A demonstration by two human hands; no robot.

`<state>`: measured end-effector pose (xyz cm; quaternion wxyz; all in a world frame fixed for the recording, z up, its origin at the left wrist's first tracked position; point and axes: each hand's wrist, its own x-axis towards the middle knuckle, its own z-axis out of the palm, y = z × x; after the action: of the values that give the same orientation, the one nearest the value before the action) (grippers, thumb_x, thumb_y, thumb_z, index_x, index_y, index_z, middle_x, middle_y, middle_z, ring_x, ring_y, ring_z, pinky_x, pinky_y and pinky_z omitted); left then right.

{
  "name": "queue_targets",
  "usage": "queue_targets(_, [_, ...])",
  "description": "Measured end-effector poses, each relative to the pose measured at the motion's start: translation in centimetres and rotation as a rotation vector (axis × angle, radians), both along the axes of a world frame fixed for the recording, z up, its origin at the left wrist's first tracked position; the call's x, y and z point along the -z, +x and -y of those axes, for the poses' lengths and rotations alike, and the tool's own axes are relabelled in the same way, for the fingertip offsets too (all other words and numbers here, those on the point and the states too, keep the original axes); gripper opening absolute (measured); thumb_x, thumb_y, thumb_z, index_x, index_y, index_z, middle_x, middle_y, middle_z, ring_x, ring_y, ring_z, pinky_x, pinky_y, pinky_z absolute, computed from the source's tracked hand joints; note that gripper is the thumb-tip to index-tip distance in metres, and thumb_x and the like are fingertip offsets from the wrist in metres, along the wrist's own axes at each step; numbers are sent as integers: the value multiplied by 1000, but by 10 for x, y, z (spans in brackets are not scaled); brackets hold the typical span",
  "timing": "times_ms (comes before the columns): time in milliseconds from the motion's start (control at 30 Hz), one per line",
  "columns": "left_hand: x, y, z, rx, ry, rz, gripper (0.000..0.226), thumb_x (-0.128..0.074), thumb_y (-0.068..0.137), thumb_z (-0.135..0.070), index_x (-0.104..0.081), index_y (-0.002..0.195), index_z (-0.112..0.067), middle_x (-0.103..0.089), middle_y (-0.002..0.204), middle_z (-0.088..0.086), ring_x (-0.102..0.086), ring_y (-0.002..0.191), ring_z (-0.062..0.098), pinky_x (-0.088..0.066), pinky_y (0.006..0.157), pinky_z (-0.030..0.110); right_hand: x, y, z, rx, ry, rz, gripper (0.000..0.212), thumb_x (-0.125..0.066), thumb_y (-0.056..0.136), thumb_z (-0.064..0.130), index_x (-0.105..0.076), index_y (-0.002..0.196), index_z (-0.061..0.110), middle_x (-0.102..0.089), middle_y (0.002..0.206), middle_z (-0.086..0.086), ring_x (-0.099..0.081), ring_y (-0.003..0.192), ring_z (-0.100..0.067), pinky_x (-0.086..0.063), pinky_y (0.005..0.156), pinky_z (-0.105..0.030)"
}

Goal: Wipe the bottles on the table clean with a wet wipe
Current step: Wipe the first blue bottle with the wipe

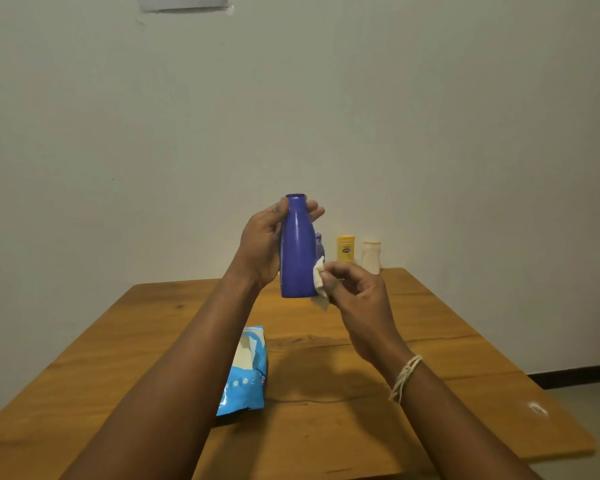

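A: Four bottles in all, I'd say. Why is one up in the air?

B: So every side can be reached. The left hand [262, 242] grips the blue bottle [298, 251] high up, thumb on the near side of the neck and fingers curled round the far side, holding it upright above the table [430, 341]. That leaves the lower body bare.

A: And the other hand?

B: The right hand [355, 296] pinches a bunched wet wipe [321, 282] between thumb and fingertips and presses it to the bottle's lower right side.

A: The rest?

B: At the far edge, near the wall: a smaller blue bottle [319, 245] mostly hidden behind the held one, a yellow bottle [346, 248] to its right, then a white bottle [371, 257]. Probably waiting their turn.

A: And the wipes pack [245, 372]?

B: Near left of centre, flap open, handy for another sheet.
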<state>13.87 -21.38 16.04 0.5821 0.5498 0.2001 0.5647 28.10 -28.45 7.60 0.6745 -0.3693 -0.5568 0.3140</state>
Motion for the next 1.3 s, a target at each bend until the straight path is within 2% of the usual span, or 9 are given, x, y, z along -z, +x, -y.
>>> queue_targets(167, [-1,18,10,-206,229,-304,43,-39,106,-39,-62,122,-5,-77,102,11,-73,87,26,-61,76,36,-38,-5,-5,90,114,-17,16,-64,94,20,-71,108,16,-73,102,0,-70,95,-15,-61,75,-31])
queue_targets(300, [2,24,21,-249,291,-388,38,-38,107,-40,-66,100,-16,-70,76,-3,-65,63,9,-54,61,23,-76,-2,-15,159,168,23,13,-67,93,19,-74,103,15,-75,92,2,-70,87,-15,-60,74,-27])
queue_targets(367, [0,25,26,-246,227,-319,36,-37,107,-40,-64,101,-18,-73,80,-4,-67,68,12,-57,67,29,-79,-5,-13,144,160,22,12,-66,94,20,-74,103,18,-74,93,5,-70,88,-14,-61,76,-29])
queue_targets(467, [-4,21,25,-135,95,-110,43,-33,106,-46,-57,109,-9,-75,116,10,-66,105,34,-46,100,58,-43,-15,8,80,79,29,14,-60,97,20,-69,104,27,-72,97,9,-68,93,-4,-58,73,-19])
queue_targets(533, [-5,17,21,-128,114,-77,44,-29,106,-46,-55,107,-10,-72,124,12,-64,121,28,-39,109,54,-17,-20,24,27,49,3,17,-59,96,18,-68,108,25,-72,99,9,-67,96,1,-56,71,-16])
queue_targets(833, [15,16,21,2,50,-303,59,-31,102,-58,-50,138,-15,-69,118,14,-71,102,27,-58,78,33,-67,-10,-10,195,172,107,19,-66,93,25,-71,111,19,-73,101,8,-68,93,-11,-59,74,-20])
queue_targets(1000, [14,15,19,-202,52,-221,52,-38,103,-53,-56,107,-5,-61,84,12,-60,68,20,-54,65,32,-35,-18,10,160,175,153,20,-65,93,25,-70,112,20,-70,102,12,-66,97,-2,-58,74,-17])
queue_targets(1133, [15,12,20,-239,95,-276,52,-34,105,-50,-63,109,-8,-68,83,8,-64,64,15,-54,60,27,16,-33,27,260,258,324,17,-67,92,20,-69,108,21,-66,102,14,-62,101,-1,-55,78,-14])
queue_targets(1300, [25,21,31,-197,148,-353,47,-29,107,-43,-63,95,-13,-70,68,-2,-66,58,8,-54,57,21,-44,-13,-1,452,309,220,16,-64,95,20,-68,110,18,-68,102,9,-64,93,-2,-54,77,-13])
